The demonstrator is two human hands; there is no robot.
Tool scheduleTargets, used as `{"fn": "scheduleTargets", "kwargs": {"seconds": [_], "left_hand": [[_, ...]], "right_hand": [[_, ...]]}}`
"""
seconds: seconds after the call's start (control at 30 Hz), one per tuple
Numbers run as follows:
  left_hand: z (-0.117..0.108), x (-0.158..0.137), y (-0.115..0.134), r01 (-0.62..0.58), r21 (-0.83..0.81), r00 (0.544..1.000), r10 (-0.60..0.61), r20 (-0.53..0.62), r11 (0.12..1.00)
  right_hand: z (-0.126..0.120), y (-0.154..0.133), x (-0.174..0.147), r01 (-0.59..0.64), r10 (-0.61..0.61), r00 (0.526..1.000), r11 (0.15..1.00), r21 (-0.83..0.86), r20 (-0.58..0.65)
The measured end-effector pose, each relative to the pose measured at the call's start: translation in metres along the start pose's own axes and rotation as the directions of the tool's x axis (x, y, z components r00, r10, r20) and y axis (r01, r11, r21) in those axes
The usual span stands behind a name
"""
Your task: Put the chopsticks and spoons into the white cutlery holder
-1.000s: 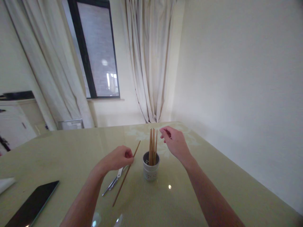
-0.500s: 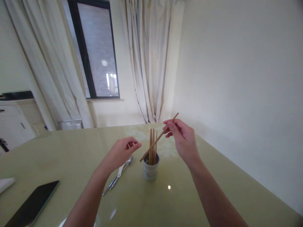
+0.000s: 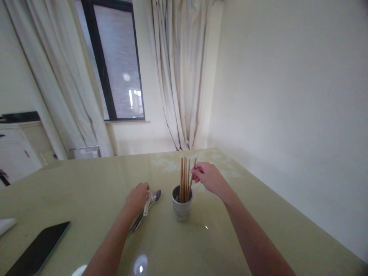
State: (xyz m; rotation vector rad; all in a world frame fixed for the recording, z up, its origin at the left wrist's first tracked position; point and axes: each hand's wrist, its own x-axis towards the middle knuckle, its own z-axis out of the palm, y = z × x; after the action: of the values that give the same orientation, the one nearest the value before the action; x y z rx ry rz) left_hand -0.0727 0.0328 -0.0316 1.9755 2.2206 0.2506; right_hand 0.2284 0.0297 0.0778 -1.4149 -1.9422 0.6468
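Observation:
My right hand [image 3: 207,175] pinches a wooden chopstick [image 3: 193,172], closed on its upper part. That chopstick stands nearly upright, its lower end inside the rim of a grey utensil cup [image 3: 182,211] with small holes. Several other chopsticks [image 3: 184,178] stand in the cup. My left hand [image 3: 138,196] is low over the table, left of the cup, fingers curled and their tips partly hidden. Right beside it are a white spoon [image 3: 147,205] and a metal spoon [image 3: 156,196], with more metal handles [image 3: 136,223] under and below the hand. Whether it grips the white spoon is unclear.
The pale green glossy table [image 3: 178,253] runs to a wall [image 3: 287,115] on the right. A dark tablet-like slab [image 3: 37,247] lies at the lower left, near a white object [image 3: 6,225]. Part of a white round thing [image 3: 79,270] shows by my left forearm.
My right hand has lowered and tipped the chopstick from a slant above the cup to nearly upright in it. My left hand has moved left and down from beside the cup to the spoons.

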Motion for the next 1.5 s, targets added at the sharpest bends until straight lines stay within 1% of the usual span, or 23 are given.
{"fn": "scheduleTargets", "kwargs": {"seconds": [0.1, 0.23, 0.33, 0.4, 0.47, 0.53, 0.63, 0.7, 0.77, 0.83, 0.87, 0.93, 0.97, 1.03, 1.1, 1.17, 1.2, 1.23, 1.27, 1.33, 1.37, 1.43, 1.5], "left_hand": [[0.004, 0.008, -0.006, -0.027, -0.11, 1.0, 0.026, -0.009, 0.994], [0.001, 0.014, -0.01, -0.075, -0.279, 0.997, 0.069, -0.032, 0.957], [-0.007, 0.018, -0.01, -0.125, -0.396, 0.992, 0.099, -0.084, 0.91], [-0.016, 0.018, -0.008, -0.155, -0.449, 0.986, 0.113, -0.118, 0.88], [-0.027, 0.015, -0.002, -0.193, -0.507, 0.979, 0.132, -0.154, 0.84], [-0.041, 0.008, 0.007, -0.253, -0.579, 0.965, 0.16, -0.208, 0.775], [-0.065, -0.007, 0.024, -0.364, -0.651, 0.927, 0.193, -0.321, 0.666], [-0.08, -0.019, 0.036, -0.423, -0.66, 0.9, 0.201, -0.388, 0.621], [-0.091, -0.032, 0.05, -0.471, -0.659, 0.872, 0.197, -0.448, 0.586], [-0.099, -0.044, 0.064, -0.52, -0.641, 0.84, 0.202, -0.504, 0.565], [-0.101, -0.051, 0.072, -0.545, -0.627, 0.823, 0.209, -0.529, 0.557], [-0.105, -0.063, 0.086, -0.594, -0.595, 0.785, 0.231, -0.574, 0.541], [-0.106, -0.069, 0.093, -0.617, -0.578, 0.768, 0.247, -0.591, 0.533], [-0.107, -0.075, 0.101, -0.648, -0.565, 0.745, 0.27, -0.61, 0.512], [-0.105, -0.073, 0.102, -0.633, -0.603, 0.763, 0.258, -0.593, 0.485], [-0.098, -0.063, 0.095, -0.572, -0.655, 0.81, 0.215, -0.545, 0.493], [-0.093, -0.055, 0.089, -0.529, -0.659, 0.837, 0.199, -0.51, 0.534], [-0.085, -0.047, 0.082, -0.477, -0.635, 0.865, 0.198, -0.461, 0.607], [-0.076, -0.039, 0.074, -0.42, -0.57, 0.894, 0.214, -0.393, 0.706], [-0.055, -0.025, 0.058, -0.291, -0.332, 0.954, 0.247, -0.167, 0.897], [-0.043, -0.02, 0.051, -0.248, -0.207, 0.969, 0.242, -0.054, 0.946], [-0.022, -0.014, 0.041, -0.211, -0.097, 0.974, 0.217, 0.059, 0.973], [-0.005, -0.012, 0.035, -0.194, -0.068, 0.975, 0.2, 0.094, 0.979]], "right_hand": [[0.001, 0.001, 0.0, 0.001, -0.001, 0.999, 1.0, -0.001, 0.036], [-0.009, -0.005, -0.004, 0.039, -0.038, 0.998, 0.999, 0.015, -0.048], [-0.016, -0.01, -0.007, 0.069, -0.069, 0.992, 0.998, 0.003, -0.104], [-0.015, -0.01, -0.007, 0.063, -0.064, 0.992, 0.998, -0.011, -0.109], [-0.009, -0.008, -0.006, 0.03, -0.033, 0.996, 0.998, -0.048, -0.078], [-0.002, -0.004, -0.004, -0.018, 0.015, 0.999, 0.994, -0.104, -0.029], [0.002, 0.0, -0.003, -0.058, 0.064, 0.998, 0.985, -0.165, 0.029], [-0.003, -0.002, -0.004, -0.071, 0.074, 0.997, 0.975, -0.212, 0.004], [-0.011, -0.009, -0.009, -0.066, 0.043, 0.995, 0.964, -0.257, -0.094], [-0.017, -0.02, -0.015, 0.021, -0.055, 0.985, 0.979, -0.2, -0.163], [-0.018, -0.027, -0.019, 0.098, -0.118, 0.98, 0.987, -0.124, -0.16], [-0.013, -0.039, -0.027, 0.25, -0.243, 0.965, 0.965, 0.075, -0.095], [-0.009, -0.045, -0.03, 0.3, -0.293, 0.954, 0.941, 0.156, -0.064], [-0.001, -0.051, -0.033, 0.35, -0.349, 0.936, 0.91, 0.222, -0.046], [0.004, -0.052, -0.033, 0.363, -0.351, 0.932, 0.914, 0.183, -0.094], [0.005, -0.048, -0.029, 0.347, -0.322, 0.928, 0.931, 0.116, -0.189], [0.005, -0.045, -0.026, 0.331, -0.304, 0.924, 0.94, 0.087, -0.232], [0.005, -0.042, -0.024, 0.312, -0.286, 0.923, 0.948, 0.062, -0.258], [0.005, -0.038, -0.021, 0.289, -0.271, 0.925, 0.957, 0.031, -0.266], [0.008, -0.032, -0.016, 0.243, -0.248, 0.943, 0.969, -0.052, -0.22], [0.011, -0.029, -0.014, 0.223, -0.238, 0.954, 0.97, -0.099, -0.183], [0.02, -0.025, -0.012, 0.195, -0.219, 0.968, 0.964, -0.183, -0.119], [0.03, -0.023, -0.012, 0.166, -0.193, 0.977, 0.956, -0.243, -0.089]]}}
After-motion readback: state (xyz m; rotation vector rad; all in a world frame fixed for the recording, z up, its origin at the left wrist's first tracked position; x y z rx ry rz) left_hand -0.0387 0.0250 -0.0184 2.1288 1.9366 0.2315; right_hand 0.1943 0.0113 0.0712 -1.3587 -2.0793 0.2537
